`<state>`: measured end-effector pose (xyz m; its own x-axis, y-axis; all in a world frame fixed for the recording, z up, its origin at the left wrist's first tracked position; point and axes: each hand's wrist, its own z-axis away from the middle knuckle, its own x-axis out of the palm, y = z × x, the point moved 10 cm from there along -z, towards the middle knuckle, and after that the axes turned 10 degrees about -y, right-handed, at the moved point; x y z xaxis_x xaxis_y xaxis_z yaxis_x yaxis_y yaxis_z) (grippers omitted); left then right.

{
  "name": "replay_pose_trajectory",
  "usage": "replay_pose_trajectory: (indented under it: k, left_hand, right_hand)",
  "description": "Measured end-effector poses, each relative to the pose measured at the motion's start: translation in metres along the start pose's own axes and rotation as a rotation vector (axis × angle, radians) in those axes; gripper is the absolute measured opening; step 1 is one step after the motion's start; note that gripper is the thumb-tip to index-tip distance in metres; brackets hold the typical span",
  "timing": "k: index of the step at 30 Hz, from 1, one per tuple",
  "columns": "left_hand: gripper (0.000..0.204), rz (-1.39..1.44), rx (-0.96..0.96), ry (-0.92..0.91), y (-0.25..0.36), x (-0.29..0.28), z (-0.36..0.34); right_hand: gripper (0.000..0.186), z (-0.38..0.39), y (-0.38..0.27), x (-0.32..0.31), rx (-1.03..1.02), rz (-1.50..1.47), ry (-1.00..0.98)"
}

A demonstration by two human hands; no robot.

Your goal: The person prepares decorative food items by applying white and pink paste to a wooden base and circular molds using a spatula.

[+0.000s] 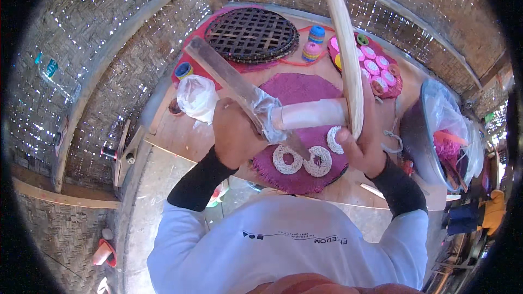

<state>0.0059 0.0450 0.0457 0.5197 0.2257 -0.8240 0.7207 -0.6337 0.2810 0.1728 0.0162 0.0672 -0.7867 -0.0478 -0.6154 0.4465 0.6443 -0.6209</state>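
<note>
My left hand point(236, 130) is closed around a brown flat wooden bar point(218, 68), where clear plastic is wrapped about it. From that wrapping a pale pinkish cylinder point(313, 114) reaches across to a long light-coloured wooden slat point(346, 57), which stands against its far end. The slat is gripped by my right hand point(369, 139), thumb in front and fingers partly hidden behind. Below lies a round purple woven mat point(291, 88). White braided rings point(287, 159) rest on its near part. A dark pointed piece point(297, 144) sticks out below the cylinder, and its other end is hidden.
A black lattice basket point(250, 32) lies at the table's back left, near a white plastic bag point(197, 98). Colourful striped containers point(312, 51) and a mat of pink-and-white discs point(372, 67) sit behind. To the right stands a bin point(425, 117) holding plastic bags.
</note>
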Motion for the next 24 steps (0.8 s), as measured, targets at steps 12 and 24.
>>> replay_pose_trajectory:
  k: [12,24]
  left_hand:
    - [0.034,0.605,-0.007,0.016,-0.004,0.067,0.023]
    - [0.108,1.944,0.055,0.192,-0.14,0.038,-0.047]
  right_hand:
    - [0.104,0.013,0.0,0.066,0.003,0.107,-0.288]
    - [0.058,0.013,0.099,0.107,0.742,-1.153,-0.734]
